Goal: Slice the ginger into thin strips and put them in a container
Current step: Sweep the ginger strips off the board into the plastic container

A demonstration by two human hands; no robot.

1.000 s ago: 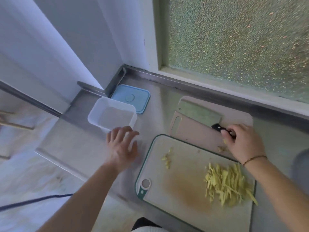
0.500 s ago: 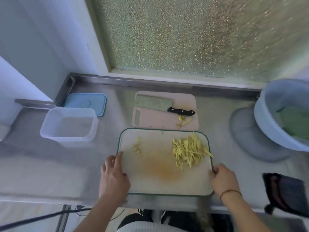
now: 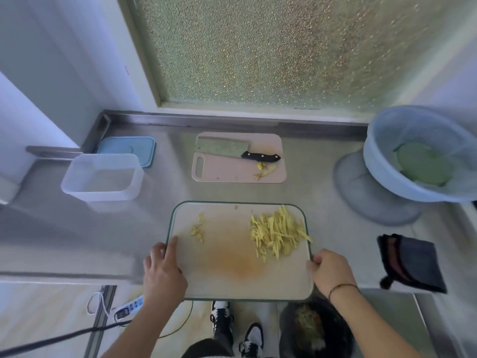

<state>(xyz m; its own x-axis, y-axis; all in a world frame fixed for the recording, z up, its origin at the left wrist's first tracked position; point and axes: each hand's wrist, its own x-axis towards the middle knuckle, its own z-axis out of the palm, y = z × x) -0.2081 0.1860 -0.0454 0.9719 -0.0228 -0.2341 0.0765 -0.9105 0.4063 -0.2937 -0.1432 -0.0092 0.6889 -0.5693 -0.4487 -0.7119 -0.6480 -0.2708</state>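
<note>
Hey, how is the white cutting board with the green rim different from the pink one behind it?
The white board is larger and gripped at its near corners by the left hand and right hand; the pink board lies untouched by the window. The white board carries a pile of ginger strips; the pink board carries the cleaver and a few scraps. Both are flat rectangles with rounded corners.
</note>
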